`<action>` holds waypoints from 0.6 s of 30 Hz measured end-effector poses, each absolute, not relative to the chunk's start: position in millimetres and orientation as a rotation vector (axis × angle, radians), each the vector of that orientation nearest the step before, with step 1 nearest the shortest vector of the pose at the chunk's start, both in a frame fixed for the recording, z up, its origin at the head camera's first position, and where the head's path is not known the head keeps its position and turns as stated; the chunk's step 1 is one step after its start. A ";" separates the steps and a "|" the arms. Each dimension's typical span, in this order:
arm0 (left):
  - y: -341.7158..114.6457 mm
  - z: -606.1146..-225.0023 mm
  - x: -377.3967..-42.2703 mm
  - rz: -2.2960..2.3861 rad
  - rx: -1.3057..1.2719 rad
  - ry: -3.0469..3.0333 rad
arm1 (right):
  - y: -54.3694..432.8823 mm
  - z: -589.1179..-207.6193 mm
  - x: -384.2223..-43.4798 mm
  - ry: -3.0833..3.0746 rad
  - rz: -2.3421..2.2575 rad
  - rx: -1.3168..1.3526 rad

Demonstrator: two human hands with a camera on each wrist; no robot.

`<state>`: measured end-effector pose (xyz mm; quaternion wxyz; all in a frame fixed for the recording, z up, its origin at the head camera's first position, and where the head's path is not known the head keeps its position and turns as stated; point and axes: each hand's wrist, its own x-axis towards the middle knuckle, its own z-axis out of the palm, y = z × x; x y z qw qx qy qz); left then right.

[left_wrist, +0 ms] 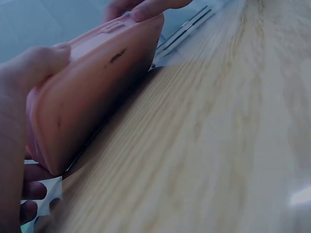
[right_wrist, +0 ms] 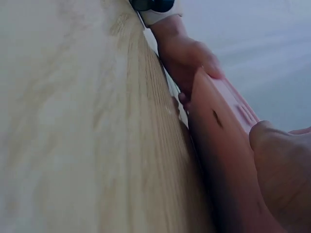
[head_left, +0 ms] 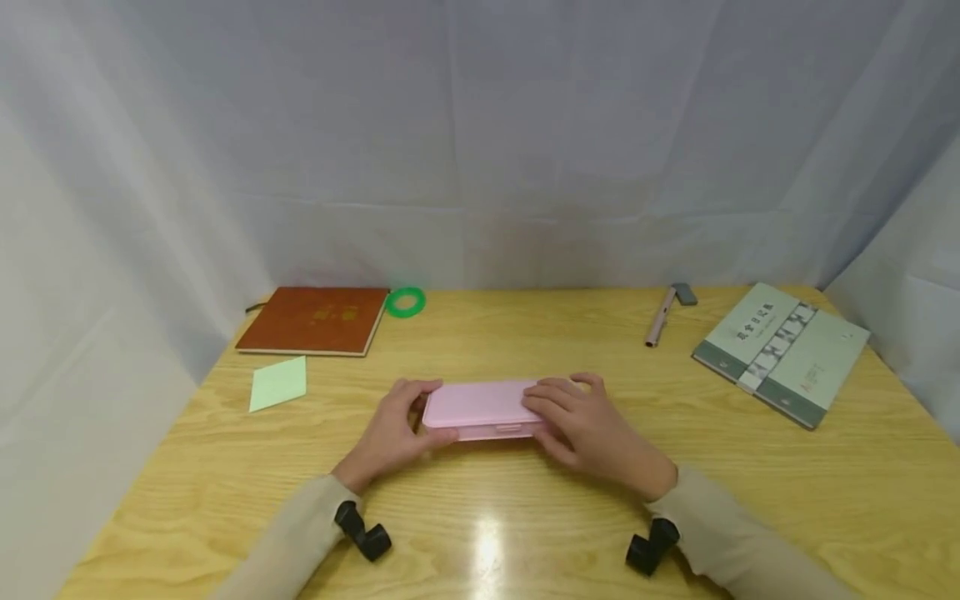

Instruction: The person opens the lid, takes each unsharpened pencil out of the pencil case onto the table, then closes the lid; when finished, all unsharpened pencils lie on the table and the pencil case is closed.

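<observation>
A pink pencil case [head_left: 476, 403] with a lid and a front latch [head_left: 508, 428] is between my two hands, its lid down. My left hand [head_left: 392, 427] grips its left end, thumb at the front edge and the other fingers round the back. On the right end, my right hand [head_left: 600, 427] lays its fingers over the lid, with the thumb against the lower front edge. Both wrist views show the case's underside [left_wrist: 97, 102], marked with dark scuffs, so the front edge is tilted up off the wooden table [left_wrist: 204, 145].
Back left lie a brown notebook [head_left: 318, 321], a green tape ring [head_left: 406, 302] and a pale green sticky note [head_left: 278, 384]. Toward the right are a pink pen [head_left: 660, 317], a small grey block [head_left: 685, 294] and a green-grey account book [head_left: 783, 354]. A white curtain [head_left: 510, 167] hangs behind.
</observation>
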<state>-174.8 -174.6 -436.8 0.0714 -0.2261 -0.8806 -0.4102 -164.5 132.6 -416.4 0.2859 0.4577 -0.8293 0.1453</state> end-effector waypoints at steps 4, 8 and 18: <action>-164.3 -433.4 -177.1 -1.330 -0.681 -2.625 | 121.7 -407.8 -162.6 -2.231 0.316 1.200; -161.5 -429.8 -174.7 -1.399 -0.570 -2.628 | 112.4 -399.7 -160.7 -2.276 0.251 1.180; -150.6 -430.9 -175.3 -1.556 -0.488 -2.649 | 114.5 -398.8 -161.9 -2.289 0.144 1.193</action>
